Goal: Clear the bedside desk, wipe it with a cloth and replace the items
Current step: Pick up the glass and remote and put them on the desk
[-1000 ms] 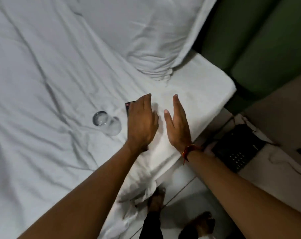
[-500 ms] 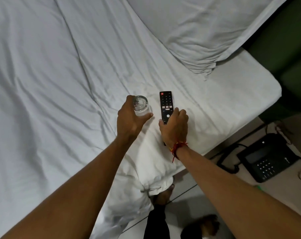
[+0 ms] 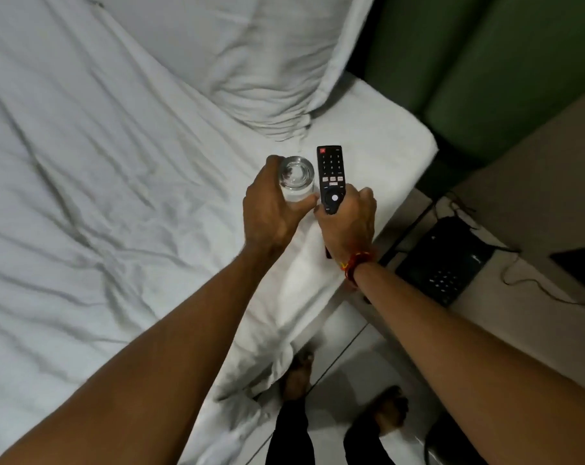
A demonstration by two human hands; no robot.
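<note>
My left hand (image 3: 272,209) grips a clear drinking glass (image 3: 297,177), held upright above the white bed sheet (image 3: 116,196). My right hand (image 3: 349,219) is closed around the lower half of a black remote control (image 3: 330,174), whose buttons face up and whose top end points away from me. Glass and remote are side by side, almost touching, near the bed's right edge. A red thread band circles my right wrist. The beige bedside desk (image 3: 532,307) lies to the right, below the bed's level.
A black desk telephone (image 3: 448,263) with its cords sits on the desk. A dark flat object (image 3: 582,263) lies at the desk's far right. A white pillow (image 3: 267,62) is at the bed's head, a green padded wall (image 3: 485,62) behind. My bare feet stand on pale floor tiles (image 3: 351,374).
A second ago both hands were open over the sheet with the glass lying beside them. Now the left hand holds the glass and the right holds the remote, both lifted off the bed.
</note>
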